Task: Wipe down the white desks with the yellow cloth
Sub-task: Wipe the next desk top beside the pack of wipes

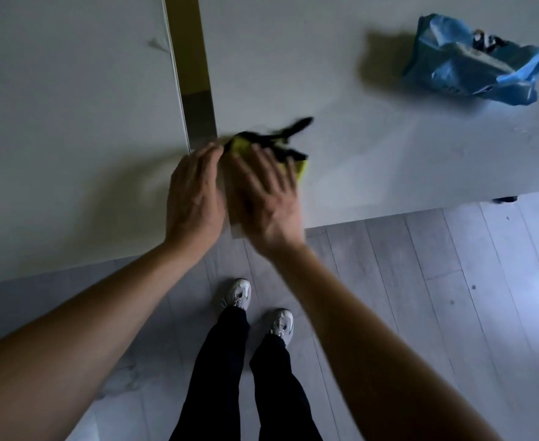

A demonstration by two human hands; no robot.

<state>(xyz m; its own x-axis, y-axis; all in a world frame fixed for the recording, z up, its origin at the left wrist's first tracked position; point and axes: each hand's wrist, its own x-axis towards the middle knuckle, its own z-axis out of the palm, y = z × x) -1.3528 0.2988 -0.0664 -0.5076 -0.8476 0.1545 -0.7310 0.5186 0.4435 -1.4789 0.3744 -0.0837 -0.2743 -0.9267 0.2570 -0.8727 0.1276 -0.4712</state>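
Two white desks stand side by side, the left desk (71,138) and the right desk (341,90), with a narrow gap between them. A yellow cloth (301,168) with black edging lies near the right desk's front left corner. My right hand (266,192) lies over the cloth with its fingers spread and straight. My left hand (195,195) hovers just left of it at the gap, fingers straight, close to the cloth's left end. Motion blur hides whether the left fingers touch the cloth.
A crumpled blue plastic bag (471,68) lies at the back right of the right desk. A yellowish and grey strip (195,74) shows through the gap between the desks. Grey plank floor (420,297) and my feet in white shoes (239,294) are below.
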